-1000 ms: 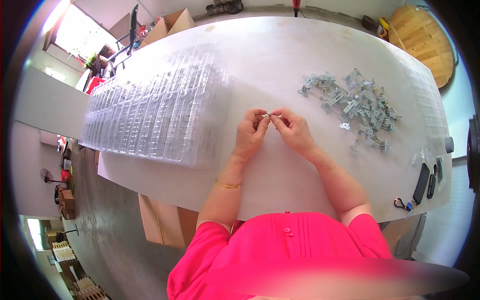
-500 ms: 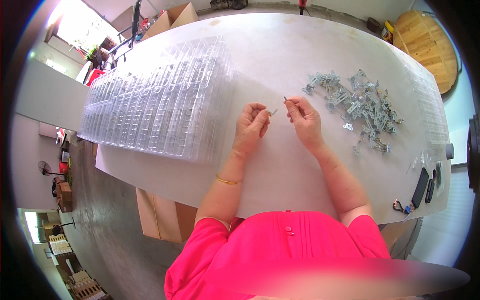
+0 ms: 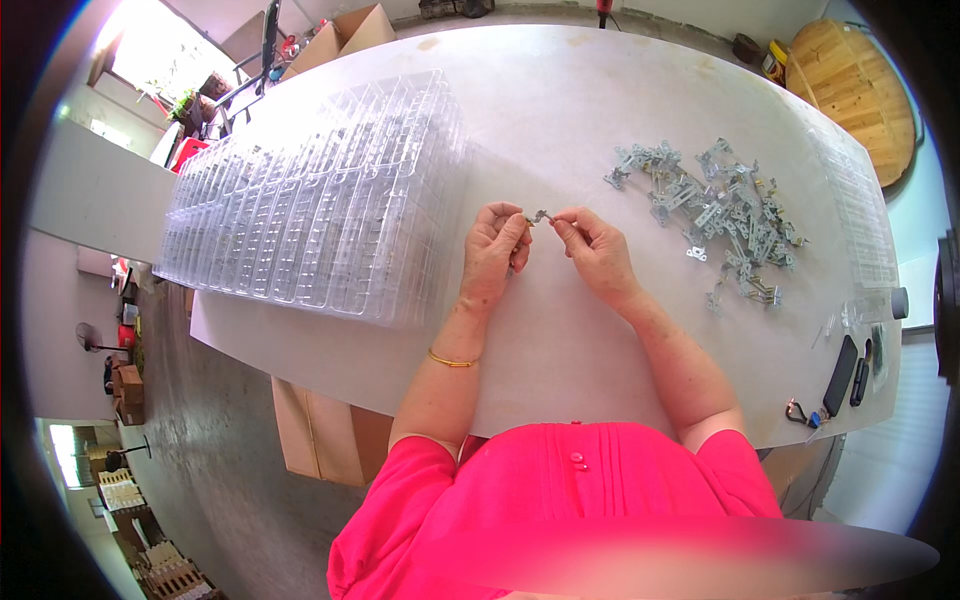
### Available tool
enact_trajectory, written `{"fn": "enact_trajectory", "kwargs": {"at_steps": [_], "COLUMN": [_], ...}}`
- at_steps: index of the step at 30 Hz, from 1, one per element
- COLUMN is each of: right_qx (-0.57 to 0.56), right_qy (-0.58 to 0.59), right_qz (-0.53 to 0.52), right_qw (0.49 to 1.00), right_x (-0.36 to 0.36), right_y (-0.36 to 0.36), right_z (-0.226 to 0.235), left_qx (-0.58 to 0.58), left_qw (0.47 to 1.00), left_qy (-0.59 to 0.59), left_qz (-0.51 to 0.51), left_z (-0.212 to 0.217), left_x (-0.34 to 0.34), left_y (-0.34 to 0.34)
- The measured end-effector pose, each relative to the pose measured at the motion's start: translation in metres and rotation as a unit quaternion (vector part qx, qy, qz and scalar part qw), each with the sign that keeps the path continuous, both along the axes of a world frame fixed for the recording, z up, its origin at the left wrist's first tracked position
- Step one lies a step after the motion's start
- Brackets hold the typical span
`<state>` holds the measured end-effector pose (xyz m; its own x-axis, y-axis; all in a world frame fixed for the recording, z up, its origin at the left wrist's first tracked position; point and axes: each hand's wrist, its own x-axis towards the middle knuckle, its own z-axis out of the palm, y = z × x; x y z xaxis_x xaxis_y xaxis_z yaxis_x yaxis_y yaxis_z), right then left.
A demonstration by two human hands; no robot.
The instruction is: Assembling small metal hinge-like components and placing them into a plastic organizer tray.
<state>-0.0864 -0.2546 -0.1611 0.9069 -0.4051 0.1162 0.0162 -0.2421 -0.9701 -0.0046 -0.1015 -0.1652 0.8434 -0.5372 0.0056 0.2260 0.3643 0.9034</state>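
Above the middle of the table, my left hand (image 3: 492,250) pinches a small grey metal bracket (image 3: 541,215) with a brass-coloured bit by the fingertips. My right hand (image 3: 598,252) is closed too, its thumb and forefinger at the other end of the bracket. It seems to hold a thin dark metal piece there, too small to make out. Off to the right of my right hand lies a loose pile of similar grey metal brackets (image 3: 735,215), several with brass-coloured screws.
A stack of clear plastic compartment boxes (image 3: 310,200) filled with small parts stands left on the white table (image 3: 540,110). Another clear box (image 3: 860,220) sits at the right edge. Nearer lie a black flat object (image 3: 840,375) and a keyring (image 3: 797,411). Below is a cardboard box (image 3: 320,430).
My right hand has moved left and a little nearer me, so its fingertips now meet the bracket in my left hand. The left hand has shifted slightly left.
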Motion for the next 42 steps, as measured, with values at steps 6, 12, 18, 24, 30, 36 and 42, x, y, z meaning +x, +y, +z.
{"fn": "enact_trajectory", "kwargs": {"at_steps": [6, 12, 18, 24, 30, 36, 42], "right_qx": [-0.027, 0.108, 0.24, 0.156, 0.153, 0.193, 0.182], "right_qy": [0.004, 0.033, 0.096, 0.087, -0.023, 0.034, -0.018], "right_qz": [0.001, 0.053, 0.107, 0.119, 0.039, 0.087, 0.055], "right_qw": [1.0, 0.992, 0.96, 0.977, 0.987, 0.977, 0.982], "right_x": [-0.001, 0.0, -0.001, 0.002, 0.005, 0.003, 0.006], "right_y": [-0.001, -0.004, -0.015, -0.018, -0.015, -0.012, -0.019], "right_z": [0.0, 0.005, 0.018, 0.007, 0.006, 0.007, 0.007], "left_qx": [0.078, 0.086, 0.122, 0.145, 0.223, 0.234, 0.197], "left_qw": [0.995, 0.992, 0.979, 0.962, 0.921, 0.908, 0.927], "left_qy": [-0.056, -0.094, -0.157, -0.23, -0.315, -0.337, -0.307], "left_qz": [-0.003, -0.022, -0.043, -0.035, 0.058, 0.079, 0.085], "left_z": [0.002, -0.003, -0.004, -0.005, -0.002, 0.002, 0.004], "left_x": [-0.002, -0.006, -0.01, -0.014, -0.02, -0.02, -0.019], "left_y": [-0.002, -0.004, -0.004, -0.008, -0.01, -0.009, -0.009]}}
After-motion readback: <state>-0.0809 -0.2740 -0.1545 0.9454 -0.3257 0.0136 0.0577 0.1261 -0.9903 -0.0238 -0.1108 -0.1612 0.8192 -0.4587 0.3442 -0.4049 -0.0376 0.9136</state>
